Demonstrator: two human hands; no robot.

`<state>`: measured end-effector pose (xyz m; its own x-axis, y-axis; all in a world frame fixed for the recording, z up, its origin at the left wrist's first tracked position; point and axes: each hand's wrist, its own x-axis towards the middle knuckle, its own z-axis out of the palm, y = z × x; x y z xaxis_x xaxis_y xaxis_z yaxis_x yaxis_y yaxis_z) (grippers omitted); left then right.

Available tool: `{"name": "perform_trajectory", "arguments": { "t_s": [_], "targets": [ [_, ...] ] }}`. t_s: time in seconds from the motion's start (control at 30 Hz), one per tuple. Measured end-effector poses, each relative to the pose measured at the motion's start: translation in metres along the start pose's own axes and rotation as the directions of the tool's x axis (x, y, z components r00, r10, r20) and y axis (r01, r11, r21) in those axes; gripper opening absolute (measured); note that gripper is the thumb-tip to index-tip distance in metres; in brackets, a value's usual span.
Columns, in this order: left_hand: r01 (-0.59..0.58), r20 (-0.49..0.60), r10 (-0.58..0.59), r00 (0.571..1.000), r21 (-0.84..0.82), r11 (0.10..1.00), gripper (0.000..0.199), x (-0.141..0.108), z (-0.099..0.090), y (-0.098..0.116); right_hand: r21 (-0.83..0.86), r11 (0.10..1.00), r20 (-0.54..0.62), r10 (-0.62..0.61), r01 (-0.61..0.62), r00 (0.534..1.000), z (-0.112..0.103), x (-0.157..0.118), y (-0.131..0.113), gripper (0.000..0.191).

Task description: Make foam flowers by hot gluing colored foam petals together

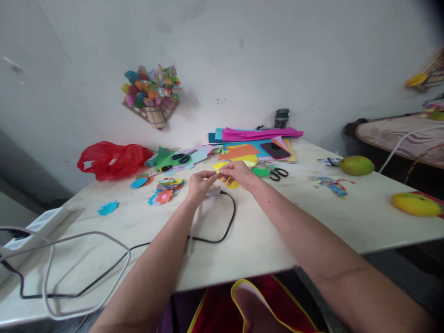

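Both of my hands meet over the middle of the table. My left hand (pixel 201 185) pinches a small pale yellow piece (pixel 218 172) between thumb and fingertips. From the other side, my right hand (pixel 240 174) has its fingers closed on that same piece, which is too small to make out well. Below them lies a white tool (pixel 212 191) with a black cord (pixel 233 215), mostly covered by my left hand; it looks like a glue gun. A translucent white stick (pixel 190 236) shows beside my left wrist. Yellow paper (pixel 247 158) lies just behind my right hand.
Paper flowers (pixel 164 197), a blue flower (pixel 108 208) and a red plastic bag (pixel 113 159) lie left. Black-handled scissors (pixel 278 174), coloured sheets (pixel 239 151) and a phone (pixel 275 150) lie behind. Mangoes (pixel 356 165) are right; a power strip (pixel 45 222) with looping cables is front left.
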<state>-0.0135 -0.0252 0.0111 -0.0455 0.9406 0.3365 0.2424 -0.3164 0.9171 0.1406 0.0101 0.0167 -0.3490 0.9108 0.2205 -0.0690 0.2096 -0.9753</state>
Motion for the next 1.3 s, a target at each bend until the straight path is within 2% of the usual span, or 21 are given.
{"name": "perform_trajectory", "arguments": {
  "t_s": [0.33, 0.5, 0.87, 1.07, 1.3],
  "targets": [
    [0.112, 0.176, -0.069, 0.982, -0.25, 0.962, 0.04, 0.002, -0.001, -0.003, -0.22, 0.958, -0.023, -0.195, 0.185, 0.981, 0.009, 0.001, 0.001, 0.021],
    [0.159, 0.222, -0.092, 0.971, -0.306, 0.939, 0.037, 0.001, -0.001, 0.0, -0.302, 0.928, 0.046, -0.215, 0.219, 0.976, 0.008, 0.0, -0.002, 0.023],
    [0.231, 0.244, -0.139, 0.96, -0.408, 0.883, 0.035, -0.002, 0.001, 0.002, -0.479, 0.851, 0.063, -0.213, 0.217, 0.975, 0.015, -0.006, -0.013, 0.018],
    [0.2, 0.179, -0.131, 0.975, -0.453, 0.869, 0.032, -0.001, 0.004, 0.001, -0.607, 0.761, 0.002, -0.289, 0.231, 0.957, 0.019, -0.003, -0.007, 0.019],
    [0.174, 0.15, -0.116, 0.982, -0.469, 0.866, 0.031, 0.001, 0.004, -0.003, -0.509, 0.826, 0.033, -0.26, 0.24, 0.965, 0.016, -0.001, -0.007, 0.016]
  ]
}}
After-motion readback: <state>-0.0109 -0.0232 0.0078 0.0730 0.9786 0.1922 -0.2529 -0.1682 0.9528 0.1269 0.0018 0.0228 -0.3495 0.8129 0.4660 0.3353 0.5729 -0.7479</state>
